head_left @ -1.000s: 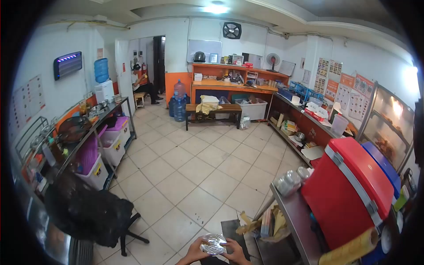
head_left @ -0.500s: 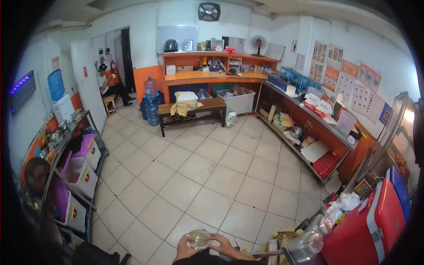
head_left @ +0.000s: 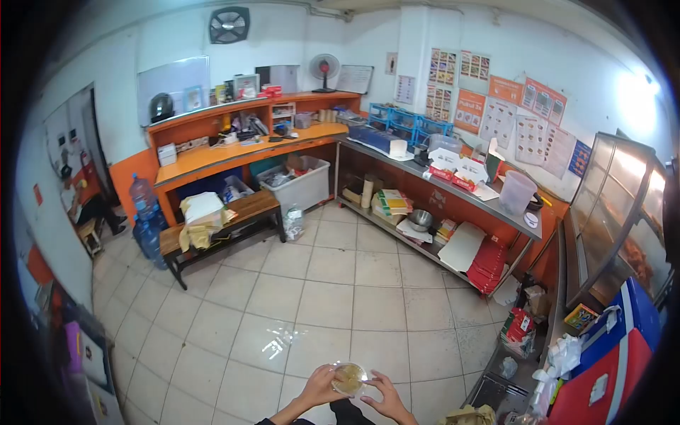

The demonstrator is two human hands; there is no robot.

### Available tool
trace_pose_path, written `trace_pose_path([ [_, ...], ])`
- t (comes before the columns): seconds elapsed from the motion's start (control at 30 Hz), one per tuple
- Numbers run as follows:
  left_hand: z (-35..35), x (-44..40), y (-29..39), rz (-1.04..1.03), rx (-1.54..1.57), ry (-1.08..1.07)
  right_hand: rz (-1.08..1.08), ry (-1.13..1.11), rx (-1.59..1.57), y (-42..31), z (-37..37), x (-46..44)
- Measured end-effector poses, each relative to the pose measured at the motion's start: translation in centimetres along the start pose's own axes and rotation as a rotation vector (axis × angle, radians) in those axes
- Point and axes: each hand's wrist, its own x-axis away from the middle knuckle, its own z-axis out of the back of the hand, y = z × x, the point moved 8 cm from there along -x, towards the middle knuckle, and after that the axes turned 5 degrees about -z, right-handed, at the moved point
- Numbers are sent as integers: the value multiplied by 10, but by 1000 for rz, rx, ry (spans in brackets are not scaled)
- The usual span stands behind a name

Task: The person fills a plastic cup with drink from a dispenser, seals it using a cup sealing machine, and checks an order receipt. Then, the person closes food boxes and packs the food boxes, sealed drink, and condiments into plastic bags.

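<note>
A round, clear plastic tub (head_left: 349, 380) with something yellowish-green inside is held out low in front of me, near the bottom edge of the view. My left hand (head_left: 320, 387) is closed around its left side. On the opposite side, my right hand (head_left: 387, 398) has its fingers curved and spread, with the fingertips close to the rim. Whether they touch it cannot be made out.
A wooden bench (head_left: 258, 207) with bags stands ahead left, before an orange counter (head_left: 180, 164). Along the right run a steel-topped shelf (head_left: 418, 168), a glass display case (head_left: 602, 227) and a red cooler box (head_left: 602, 389). A person (head_left: 88, 202) sits in the doorway.
My view has swung right, and the bench and counter look nearer. The right hand's fingers have spread away from the tub's side, while the left hand keeps hold of it.
</note>
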Motion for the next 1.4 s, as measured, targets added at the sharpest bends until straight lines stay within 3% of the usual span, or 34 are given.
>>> trace_pose_path([
  [0.1,-27,-67,-45,-63,6,-39,131,106,82,3,24,-75],
  [0.2,-37,-129,-85,-19,53,-32,195,52,144,23,37,-162],
  [0.27,-47,-164,-130,186,198,-62,103,-55,196,40,43,-222],
  [0.33,-48,-198,-167,227,199,-72,-43,-268,304,44,50,-277],
  [0.43,-52,-261,-219,242,211,-8,-57,-291,303,67,60,-354],
  [0.5,-62,-305,-259,261,89,-133,-74,-278,278,91,73,-404],
  [0.53,-77,-331,-278,113,40,-236,-26,-220,233,104,81,-431],
  [0.57,-86,-354,-304,112,43,-245,18,-158,179,116,87,-458],
  [0.7,-117,-467,-352,-8,152,-366,-143,-54,312,165,130,-549],
  [0.77,-136,-532,-359,-95,190,-514,-327,75,215,184,176,-592],
  [0.83,-161,-585,-389,-116,276,-566,-338,147,267,213,217,-629],
  [0.9,-182,-635,-414,-137,284,-589,-306,398,300,245,276,-650],
  [0.97,-209,-680,-445,-186,282,-639,-447,542,319,278,344,-662],
  [1.03,-237,-730,-483,-98,352,-698,-425,726,389,328,420,-668],
  [1.2,-285,-871,-565,-168,290,-510,-598,967,568,355,621,-725],
  [1.27,-305,-926,-602,38,299,-407,-606,1025,734,383,703,-749],
  [1.4,-349,-1034,-640,138,337,-345,-591,1134,817,436,836,-797],
])
